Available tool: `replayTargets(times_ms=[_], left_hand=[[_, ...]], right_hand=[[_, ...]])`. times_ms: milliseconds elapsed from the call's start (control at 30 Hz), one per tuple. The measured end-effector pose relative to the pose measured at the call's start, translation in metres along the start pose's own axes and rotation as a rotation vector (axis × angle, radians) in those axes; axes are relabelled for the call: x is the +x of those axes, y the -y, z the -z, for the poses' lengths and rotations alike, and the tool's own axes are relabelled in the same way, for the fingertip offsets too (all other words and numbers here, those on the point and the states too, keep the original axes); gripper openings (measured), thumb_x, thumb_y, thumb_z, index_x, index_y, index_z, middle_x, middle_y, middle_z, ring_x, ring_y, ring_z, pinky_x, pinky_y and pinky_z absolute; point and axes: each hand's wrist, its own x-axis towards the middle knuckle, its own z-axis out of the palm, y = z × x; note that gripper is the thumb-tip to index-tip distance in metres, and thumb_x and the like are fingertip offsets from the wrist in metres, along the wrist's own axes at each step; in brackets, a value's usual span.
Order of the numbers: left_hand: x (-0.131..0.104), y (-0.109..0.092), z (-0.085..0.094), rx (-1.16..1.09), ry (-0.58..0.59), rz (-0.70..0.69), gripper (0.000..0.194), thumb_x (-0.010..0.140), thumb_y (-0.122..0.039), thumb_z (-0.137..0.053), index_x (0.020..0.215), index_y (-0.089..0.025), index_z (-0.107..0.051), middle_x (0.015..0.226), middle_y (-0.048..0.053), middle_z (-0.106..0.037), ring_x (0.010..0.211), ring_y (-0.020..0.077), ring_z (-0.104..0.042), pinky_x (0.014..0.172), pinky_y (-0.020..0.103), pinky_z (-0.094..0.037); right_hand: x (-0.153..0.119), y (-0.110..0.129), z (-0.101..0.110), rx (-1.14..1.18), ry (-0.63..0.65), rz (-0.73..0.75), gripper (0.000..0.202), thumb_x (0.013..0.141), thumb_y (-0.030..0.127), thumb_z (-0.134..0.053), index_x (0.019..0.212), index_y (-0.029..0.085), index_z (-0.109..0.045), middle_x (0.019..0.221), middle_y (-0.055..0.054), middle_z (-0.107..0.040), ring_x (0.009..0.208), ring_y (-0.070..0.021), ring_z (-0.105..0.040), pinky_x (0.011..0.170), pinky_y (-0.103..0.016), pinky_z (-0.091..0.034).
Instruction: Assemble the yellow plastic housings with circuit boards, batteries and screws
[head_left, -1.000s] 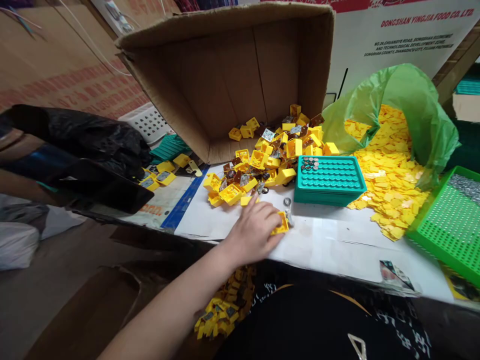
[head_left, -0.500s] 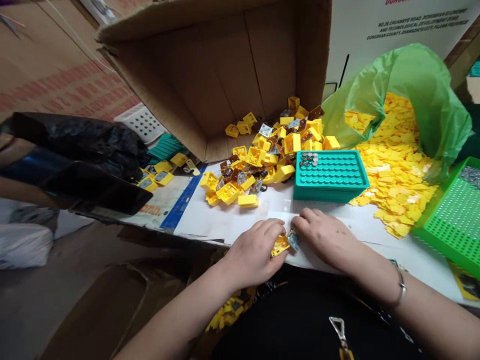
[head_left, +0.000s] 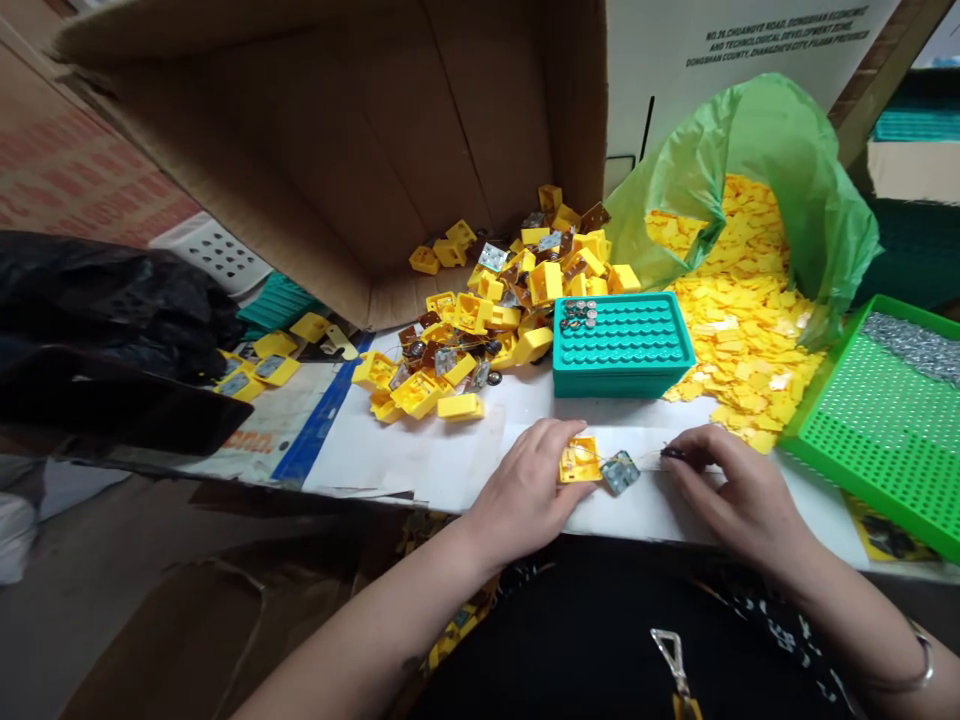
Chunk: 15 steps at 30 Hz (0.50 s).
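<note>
Thumb and fingers of my left hand (head_left: 525, 487) grip a small yellow plastic case (head_left: 579, 462) by its left side, its open hollow facing up. Beside the case's right edge lies a grey-blue square piece (head_left: 620, 473), like a small circuit board, joined by thin wires. My right hand (head_left: 739, 490) pinches a small dark round part (head_left: 673, 453) to the right, and fine wires run from it toward the board. Just beyond both hands stands a teal tray (head_left: 622, 382) with rows of round hollows; several small round discs (head_left: 580, 312) sit in its far left corner.
A heap of yellow cases (head_left: 472, 315) with boards and brown plates spills from a tilted cardboard box (head_left: 360, 150). Yellow flat pieces (head_left: 750, 330) pour from a green bag (head_left: 832, 180). At right is a green perforated basket (head_left: 870, 420) of small metal parts; at left, black plastic (head_left: 112, 300).
My right hand has drawn away to the right with the dark round part, stretching its wires. The case and board now show between the hands. The view has shifted rightward.
</note>
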Motion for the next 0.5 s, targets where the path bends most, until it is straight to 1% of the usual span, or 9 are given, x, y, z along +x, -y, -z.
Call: replayTargets(times_ms=[33,100,167,233,333,400,500], left_hand=[[0.001,0.000,-0.003,0.020,-0.026,0.018,0.040,0.081,-0.028,-0.055,0.118,-0.019,-0.044,0.111,0.010,-0.053,0.106,0.0225,-0.050,0.092,0.041,-0.043],[0.004,-0.001,-0.009,0.081,-0.055,0.049,0.033,0.082,-0.031,-0.053,0.113,-0.018,-0.049,0.113,0.011,-0.052,0.108,0.0233,-0.048,0.093,0.042,-0.041],[0.006,-0.003,-0.015,0.149,-0.071,0.075,0.036,0.082,-0.037,-0.052,0.113,-0.018,-0.051,0.118,0.013,-0.048,0.112,0.0254,-0.046,0.094,0.043,-0.040],[0.010,-0.006,-0.020,0.212,-0.087,0.101,0.043,0.079,-0.045,-0.055,0.111,-0.017,-0.053,0.119,0.013,-0.047,0.111,0.0277,-0.046,0.093,0.045,-0.040],[0.018,-0.010,-0.026,0.276,-0.105,0.116,0.046,0.075,-0.052,-0.056,0.107,-0.017,-0.055,0.110,0.012,-0.052,0.106,0.0281,-0.049,0.089,0.045,-0.041],[0.024,-0.011,-0.028,0.308,-0.107,0.106,0.043,0.077,-0.050,-0.055,0.105,-0.019,-0.057,0.103,0.010,-0.053,0.100,0.0272,-0.050,0.086,0.044,-0.042],[0.032,-0.010,-0.030,0.329,-0.110,0.085,0.033,0.080,-0.041,-0.052,0.106,-0.021,-0.058,0.098,0.009,-0.054,0.093,0.0254,-0.052,0.083,0.044,-0.043]], right_hand=[[-0.001,0.000,0.002,-0.019,-0.037,0.004,0.012,0.084,0.023,-0.052,0.095,0.018,-0.053,0.075,-0.003,-0.058,0.063,-0.0124,-0.054,0.053,-0.023,-0.045],[-0.003,-0.001,0.006,-0.044,-0.042,0.031,0.016,0.085,0.022,-0.050,0.100,0.018,-0.053,0.078,-0.004,-0.058,0.066,-0.0131,-0.055,0.056,-0.024,-0.046],[-0.002,-0.003,0.008,-0.024,0.010,0.061,0.012,0.086,0.020,-0.049,0.097,0.019,-0.055,0.081,-0.005,-0.058,0.071,-0.0133,-0.056,0.061,-0.025,-0.046],[0.000,-0.004,0.010,0.032,0.036,0.057,0.010,0.086,0.018,-0.049,0.091,0.019,-0.057,0.081,-0.004,-0.057,0.072,-0.0123,-0.055,0.061,-0.024,-0.045],[0.006,-0.008,0.016,0.108,-0.016,-0.007,0.010,0.085,0.018,-0.052,0.090,0.019,-0.060,0.080,-0.003,-0.059,0.069,-0.0108,-0.056,0.060,-0.022,-0.045],[0.010,-0.011,0.020,0.125,-0.054,-0.042,0.009,0.084,0.018,-0.054,0.089,0.019,-0.062,0.080,-0.002,-0.062,0.071,-0.0112,-0.058,0.062,-0.022,-0.046],[0.016,-0.014,0.024,0.129,-0.066,-0.038,0.007,0.083,0.018,-0.056,0.086,0.019,-0.062,0.080,-0.002,-0.064,0.074,-0.0119,-0.059,0.066,-0.024,-0.047]])
